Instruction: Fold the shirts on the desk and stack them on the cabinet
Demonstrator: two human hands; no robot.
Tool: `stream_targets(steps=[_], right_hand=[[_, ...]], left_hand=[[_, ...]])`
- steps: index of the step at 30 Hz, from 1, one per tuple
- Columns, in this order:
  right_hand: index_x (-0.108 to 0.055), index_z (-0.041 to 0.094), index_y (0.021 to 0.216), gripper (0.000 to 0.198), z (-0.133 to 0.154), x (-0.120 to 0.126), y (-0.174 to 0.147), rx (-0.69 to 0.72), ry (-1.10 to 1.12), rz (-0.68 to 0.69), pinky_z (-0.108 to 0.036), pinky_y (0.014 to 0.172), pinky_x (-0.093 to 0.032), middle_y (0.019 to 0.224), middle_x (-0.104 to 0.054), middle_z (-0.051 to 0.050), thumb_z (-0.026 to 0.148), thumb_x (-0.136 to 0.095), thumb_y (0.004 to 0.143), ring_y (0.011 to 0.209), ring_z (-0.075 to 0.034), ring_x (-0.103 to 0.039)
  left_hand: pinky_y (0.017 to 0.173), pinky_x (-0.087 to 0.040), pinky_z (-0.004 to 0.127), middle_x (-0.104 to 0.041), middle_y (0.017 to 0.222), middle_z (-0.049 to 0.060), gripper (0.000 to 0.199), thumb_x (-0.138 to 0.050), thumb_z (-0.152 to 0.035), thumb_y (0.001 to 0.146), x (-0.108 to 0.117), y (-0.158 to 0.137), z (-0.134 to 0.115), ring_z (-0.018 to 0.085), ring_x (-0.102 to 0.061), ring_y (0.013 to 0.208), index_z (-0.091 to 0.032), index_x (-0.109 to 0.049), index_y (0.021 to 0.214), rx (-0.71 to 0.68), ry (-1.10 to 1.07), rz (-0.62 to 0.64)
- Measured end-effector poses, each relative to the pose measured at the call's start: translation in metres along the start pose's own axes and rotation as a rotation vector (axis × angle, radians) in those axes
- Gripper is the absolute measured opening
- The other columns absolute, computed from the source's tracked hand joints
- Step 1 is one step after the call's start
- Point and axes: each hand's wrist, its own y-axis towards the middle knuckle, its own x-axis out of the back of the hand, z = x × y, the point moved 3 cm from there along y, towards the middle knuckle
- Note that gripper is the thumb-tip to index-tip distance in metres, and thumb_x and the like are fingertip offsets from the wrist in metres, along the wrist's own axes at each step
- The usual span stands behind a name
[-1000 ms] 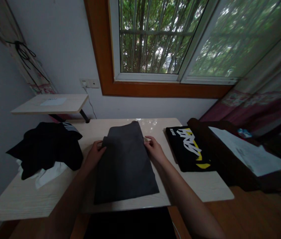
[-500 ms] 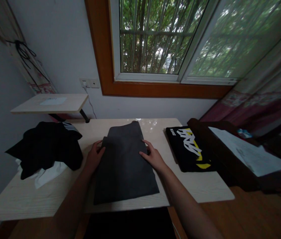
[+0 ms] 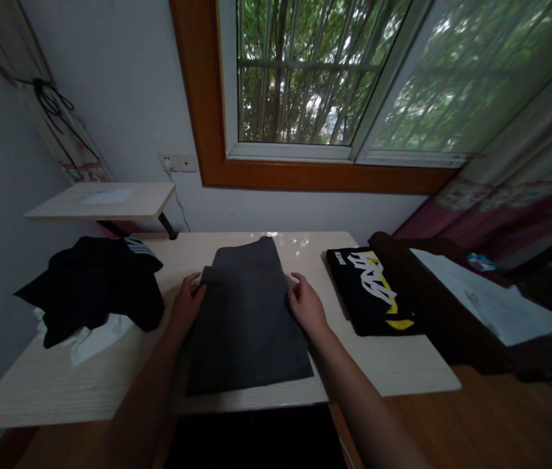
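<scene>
Our left hand (image 3: pixel 188 303), right hand (image 3: pixel 306 307) flank grey cloth (image 3: pixel 249 319) at 9, 3 o'clock, likely steadying edges; whether gripping, we cannot tell.

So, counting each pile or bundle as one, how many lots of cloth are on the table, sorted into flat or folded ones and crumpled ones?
Flat or folded: 2 (the grey cloth and the black bundle with white and yellow print)
Crumpled: 1 (the black and white heap)
Total: 3
</scene>
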Motion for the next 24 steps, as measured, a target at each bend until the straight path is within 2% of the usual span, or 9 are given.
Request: stream_targets(steps=[2, 4, 8, 11, 13, 16, 24], right_hand=[[-0.056, 0.016, 0.137, 0.047, 0.014, 0.004, 0.003, 0.070, -0.110, -0.064, -0.043, 0.099, -0.047, 0.110, -0.064, -0.014, 0.020, -0.047, 0.090, 0.106, -0.028, -0.061], [-0.058, 0.015, 0.137, 0.045, 0.033, 0.002, 0.006, 0.148, -0.163, -0.047, -0.044, 0.107, -0.044, 0.122, -0.062, -0.017, 0.020, -0.045, 0.094, 0.117, -0.030, -0.057], [-0.050, 0.014, 0.148, 0.050, 0.072, -0.027, 0.005, 0.354, -0.168, 0.150, -0.046, 0.120, -0.033, 0.153, -0.047, -0.016, 0.031, -0.043, 0.102, 0.143, -0.030, -0.041], [-0.040, 0.016, 0.154, 0.061, 0.083, -0.055, -0.002, 0.441, -0.207, 0.263, -0.052, 0.123, -0.026, 0.163, -0.034, -0.014, 0.046, -0.046, 0.102, 0.151, -0.031, -0.031], [-0.040, 0.015, 0.155, 0.064, 0.080, -0.067, -0.005, 0.451, -0.236, 0.282, -0.052, 0.124, -0.024, 0.164, -0.033, -0.014, 0.051, -0.046, 0.102, 0.152, -0.030, -0.029], [-0.043, 0.013, 0.153, 0.063, 0.065, -0.070, -0.002, 0.413, -0.264, 0.249, -0.050, 0.125, -0.022, 0.163, -0.034, -0.015, 0.051, -0.043, 0.103, 0.152, -0.029, -0.029], [-0.041, 0.018, 0.155, 0.061, 0.007, -0.038, 0.012, 0.259, -0.308, 0.225, -0.056, 0.123, -0.021, 0.164, -0.030, -0.013, 0.051, -0.039, 0.104, 0.152, -0.029, -0.030]], left_hand=[[0.090, -0.053, 0.040, -0.075, 0.110, 0.010, 0.053, -0.055, -0.045, 0.092, 0.000, 0.001, -0.001, 0.026, -0.072, 0.100, -0.021, -0.050, 0.139, 0.002, 0.012, -0.001], [0.089, -0.053, 0.039, -0.074, 0.110, 0.011, 0.053, -0.055, -0.045, 0.092, 0.000, 0.002, 0.000, 0.026, -0.072, 0.100, -0.021, -0.050, 0.139, 0.013, 0.016, 0.003], [0.089, -0.053, 0.039, -0.074, 0.111, 0.012, 0.054, -0.054, -0.045, 0.092, -0.001, 0.003, 0.001, 0.025, -0.072, 0.099, -0.021, -0.048, 0.140, 0.027, -0.005, 0.010], [0.088, -0.053, 0.039, -0.074, 0.111, 0.012, 0.055, -0.055, -0.045, 0.092, 0.000, 0.003, 0.002, 0.025, -0.072, 0.097, -0.022, -0.047, 0.142, 0.043, -0.016, 0.018], [0.088, -0.053, 0.039, -0.074, 0.113, 0.011, 0.055, -0.055, -0.044, 0.092, 0.000, 0.003, 0.003, 0.025, -0.072, 0.097, -0.023, -0.047, 0.142, 0.051, -0.018, 0.021], [0.089, -0.053, 0.039, -0.075, 0.111, 0.011, 0.054, -0.056, -0.043, 0.092, 0.001, 0.004, 0.004, 0.024, -0.072, 0.096, -0.023, -0.047, 0.142, 0.051, -0.010, 0.018], [0.089, -0.054, 0.039, -0.075, 0.112, 0.011, 0.052, -0.056, -0.041, 0.092, 0.000, 0.004, 0.001, 0.024, -0.073, 0.097, -0.022, -0.049, 0.140, 0.057, -0.002, 0.019]])
